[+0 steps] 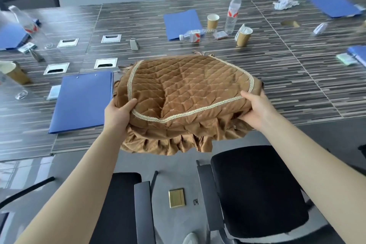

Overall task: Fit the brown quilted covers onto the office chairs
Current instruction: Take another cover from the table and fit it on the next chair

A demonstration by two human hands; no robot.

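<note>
- Brown quilted cover (184, 93) held over table edge (297, 105); left hand (118, 113) and right hand (255, 107) gripping opposite sides, fingers curled round fabric.
- Risk: hanging skirt snagging armrest (206, 194) of black chair (257, 190) below cover.
- Risk: bunched elastic hem misaligning on seat.

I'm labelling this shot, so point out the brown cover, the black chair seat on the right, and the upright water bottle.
brown cover (184, 87), head view, quilted top panel.
black chair seat (255, 190), head view, cushion middle.
upright water bottle (233, 14), head view, label.
</note>
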